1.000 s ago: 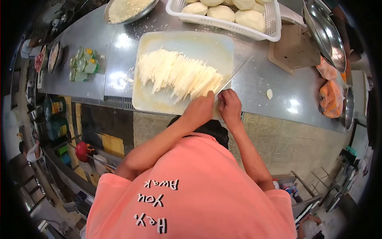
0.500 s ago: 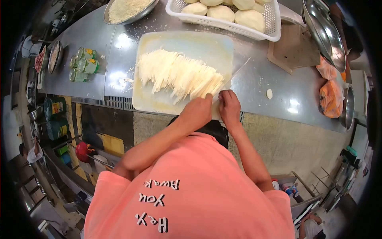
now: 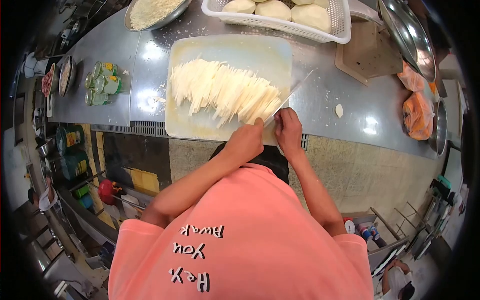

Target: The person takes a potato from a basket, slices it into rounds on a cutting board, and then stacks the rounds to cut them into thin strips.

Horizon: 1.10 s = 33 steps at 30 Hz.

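Note:
A long pile of thin, pale vegetable strips [image 3: 225, 92] lies across a whitish cutting board [image 3: 265, 50]. My left hand [image 3: 246, 142] is closed, its fingertips pressed against the near right end of the pile. Just right of it, my right hand [image 3: 289, 131] is wrapped round the handle end of a knife [image 3: 300, 86]. The blade stands on edge beside the last strips and points away to the upper right, past the board's edge. My fingers hide the handle and the exact spot where the blade meets the vegetable.
Behind the board stands a white basket [image 3: 280, 26] of large peeled vegetables, beside a metal bowl [image 3: 172, 15] of pale crumbly food. Green cans [image 3: 107, 84] are grouped at left. Orange-filled bags [image 3: 418, 117] and metal bowls [image 3: 438, 127] stand right. A vegetable scrap [image 3: 339, 110] lies on the steel counter [image 3: 320, 120].
The view has shifted slightly, so the basket and board sit a little higher. More of the blade's side shows now. Both hands stay at the same end of the pile.

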### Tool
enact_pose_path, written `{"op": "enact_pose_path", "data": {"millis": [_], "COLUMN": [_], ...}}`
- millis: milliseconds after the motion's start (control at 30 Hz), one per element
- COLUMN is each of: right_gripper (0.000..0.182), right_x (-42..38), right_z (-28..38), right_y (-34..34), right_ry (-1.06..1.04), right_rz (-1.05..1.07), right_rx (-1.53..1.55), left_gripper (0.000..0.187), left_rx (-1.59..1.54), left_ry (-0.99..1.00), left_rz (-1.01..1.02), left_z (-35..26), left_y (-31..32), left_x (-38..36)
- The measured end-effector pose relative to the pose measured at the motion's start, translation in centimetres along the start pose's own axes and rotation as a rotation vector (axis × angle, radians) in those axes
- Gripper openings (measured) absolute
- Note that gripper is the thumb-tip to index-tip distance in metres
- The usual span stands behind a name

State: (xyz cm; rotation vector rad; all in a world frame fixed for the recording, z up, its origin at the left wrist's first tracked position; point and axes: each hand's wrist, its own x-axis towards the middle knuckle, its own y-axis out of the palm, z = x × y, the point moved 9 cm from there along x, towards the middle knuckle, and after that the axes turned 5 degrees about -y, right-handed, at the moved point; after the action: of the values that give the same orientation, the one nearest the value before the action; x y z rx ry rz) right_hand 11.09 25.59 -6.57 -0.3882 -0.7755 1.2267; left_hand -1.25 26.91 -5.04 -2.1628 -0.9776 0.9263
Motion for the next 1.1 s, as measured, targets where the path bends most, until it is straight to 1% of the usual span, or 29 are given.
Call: {"op": "enact_pose_path", "data": {"millis": [133,233,333,367,467,667,733,800,867,933,967,1000,1033,1100], "right_gripper": [0.009,0.01,0.01,0.01,0.011,0.01,0.011,0.012,0.012,0.013,0.013,0.009,0.006,0.006], "right_x": [0.0,-0.2,-0.4,-0.4,-0.7,-1.0,-0.8,-1.0,-0.9,-0.9,-0.5,-0.6,-0.8,-1.2], "right_z": [0.2,0.0,-0.1,-0.1,-0.2,-0.2,0.2,0.1,-0.3,0.0,0.1,0.1,0.2,0.1], "right_y": [-0.2,-0.1,0.0,-0.1,-0.2,-0.4,-0.6,-0.4,-0.3,-0.4,-0.4,-0.6,-0.8,-0.7], "right_ry": [-0.024,-0.032,-0.027,-0.027,-0.026,0.021,0.003,0.011,0.012,-0.008,-0.013,0.002,0.02,0.032], "right_rz": [-0.01,-0.027,-0.046,-0.05,-0.04,-0.024,-0.044,-0.037,-0.037,-0.039,-0.043,-0.05,-0.055,-0.049], "right_rx": [0.002,0.013,0.007,0.004,-0.012,-0.028,-0.044,-0.049,-0.061,-0.055,-0.052,-0.039,-0.028,-0.037], "left_gripper": [0.011,0.008,0.009,0.009,0.01,0.012,0.005,0.005,0.005,0.012,0.012,0.012,0.012,0.012], "left_rx": [-0.036,-0.051,-0.009,-0.008,-0.103,-0.065,-0.03,-0.027,-0.025,-0.075,-0.072,-0.052,-0.033,-0.05], "left_ry": [0.043,0.056,0.015,0.02,0.06,0.083,0.037,0.048,0.069,0.072,0.073,0.048,0.024,0.022], "left_rz": [-0.047,-0.029,-0.011,-0.012,-0.098,-0.041,-0.009,-0.025,-0.048,-0.062,-0.067,-0.029,0.013,-0.001], "left_z": [-0.5,-1.2,0.4,0.5,0.4,-1.3,-1.3,-0.2,-0.3,-0.4,-0.6,-0.8,-0.8,0.5], "left_y": [-0.8,-2.7,0.6,0.8,-0.1,-2.3,-1.9,0.3,0.0,-0.8,-1.7,-1.9,-1.7,0.7], "left_x": [0.9,-0.8,0.4,0.7,1.2,-0.5,-0.9,-0.2,0.6,0.3,0.1,-0.5,-0.9,-0.2]}}
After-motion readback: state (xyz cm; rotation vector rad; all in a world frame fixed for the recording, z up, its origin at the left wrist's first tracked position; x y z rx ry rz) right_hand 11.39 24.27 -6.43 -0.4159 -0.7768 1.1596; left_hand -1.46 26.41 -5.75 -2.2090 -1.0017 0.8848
